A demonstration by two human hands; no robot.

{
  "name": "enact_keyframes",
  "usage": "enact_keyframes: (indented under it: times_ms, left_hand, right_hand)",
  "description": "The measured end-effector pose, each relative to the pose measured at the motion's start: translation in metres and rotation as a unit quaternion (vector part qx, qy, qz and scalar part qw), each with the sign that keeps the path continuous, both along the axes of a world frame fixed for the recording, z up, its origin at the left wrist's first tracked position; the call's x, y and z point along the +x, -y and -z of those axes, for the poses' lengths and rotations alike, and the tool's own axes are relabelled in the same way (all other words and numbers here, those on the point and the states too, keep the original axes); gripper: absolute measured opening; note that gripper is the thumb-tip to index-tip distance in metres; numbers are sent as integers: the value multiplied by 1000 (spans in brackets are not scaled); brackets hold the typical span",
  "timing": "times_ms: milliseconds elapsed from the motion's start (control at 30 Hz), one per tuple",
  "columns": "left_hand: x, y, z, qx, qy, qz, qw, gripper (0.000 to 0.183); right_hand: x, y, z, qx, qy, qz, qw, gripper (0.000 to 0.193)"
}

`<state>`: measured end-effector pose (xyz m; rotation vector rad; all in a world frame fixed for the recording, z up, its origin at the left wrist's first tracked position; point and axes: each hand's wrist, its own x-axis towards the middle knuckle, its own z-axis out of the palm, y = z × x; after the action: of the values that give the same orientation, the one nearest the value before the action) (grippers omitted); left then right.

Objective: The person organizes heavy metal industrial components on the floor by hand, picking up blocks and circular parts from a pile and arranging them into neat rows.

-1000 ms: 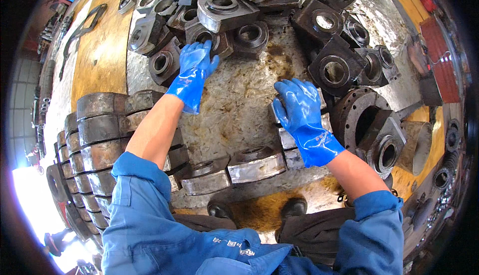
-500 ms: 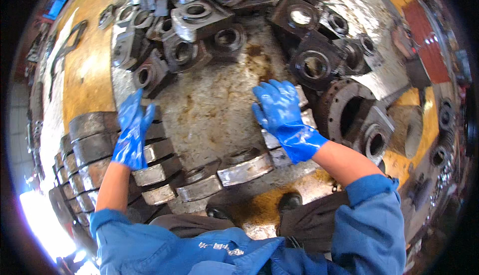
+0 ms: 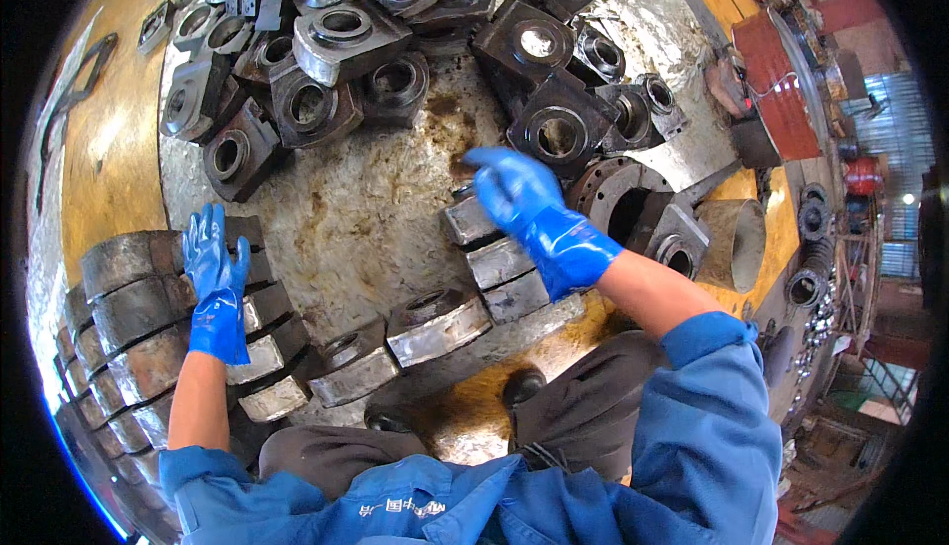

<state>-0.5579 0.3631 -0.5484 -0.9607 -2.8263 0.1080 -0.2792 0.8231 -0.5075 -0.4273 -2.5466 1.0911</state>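
Note:
My left hand (image 3: 215, 273), in a blue rubber glove, lies with its fingers stretched over the stacked metal blocks (image 3: 143, 313) at the left. Nothing shows in its grasp. My right hand (image 3: 526, 211), gloved alike, is over the far end of a short row of metal blocks (image 3: 499, 263). Its fingers point left, apart and slightly blurred, with nothing seen in them; whether it touches the blocks I cannot tell. Between my hands, nearer my knees, a metal block with a round raised ring (image 3: 440, 323) sits beside a similar block (image 3: 354, 365).
Greasy blocks with round bores (image 3: 316, 105) are heaped at the far side, and more (image 3: 559, 135) lie at the far right. A flanged ring (image 3: 603, 194) and a short pipe piece (image 3: 733, 244) stand right of my right hand. Coil springs (image 3: 811, 273) lie farther right.
The whole scene has shifted left in view as my head turned. My right hand has swung so its fingers point left. My left hand remains over the left blocks, fingers spread.

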Motion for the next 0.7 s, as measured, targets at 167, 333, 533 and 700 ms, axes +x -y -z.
enact_keyframes:
  times_ms: [167, 333, 533, 700]
  left_hand:
    - [2, -9, -3, 5, 21, -16, 1000, 75]
    - [2, -6, -5, 14, 24, -21, 999, 77]
    - [4, -13, -10, 4, 37, -36, 999, 78]
    - [5, -12, -11, 23, 36, -32, 999, 75]
  right_hand:
    - [29, -90, -19, 143, 216, 101, 960, 35]
    - [21, -89, 0, 237, 340, 47, 909, 48]
    - [-10, -122, 15, 119, 412, 37, 903, 49]
    - [-9, -141, 29, -82, 472, 28, 878, 55]
